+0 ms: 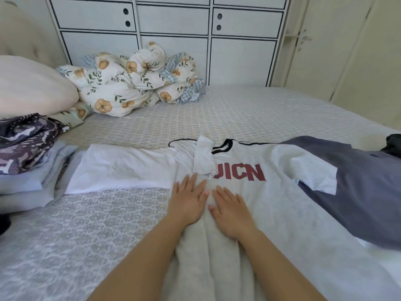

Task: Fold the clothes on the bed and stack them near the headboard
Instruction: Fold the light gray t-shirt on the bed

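Both hands, left hand point(188, 203) and right hand point(230, 210), are pressing flat and grasping nothing on the white T-shirt point(249, 192), its unfolded sleeve lying rightward, nearer the right.

pillow point(32, 83): big, cream, lay at the left | flowery blanket point(134, 79): was bunched up just beside the pillow, at the far edge | drawers point(171, 29): white with dark lines, stood behind | door point(338, 44): was at the right
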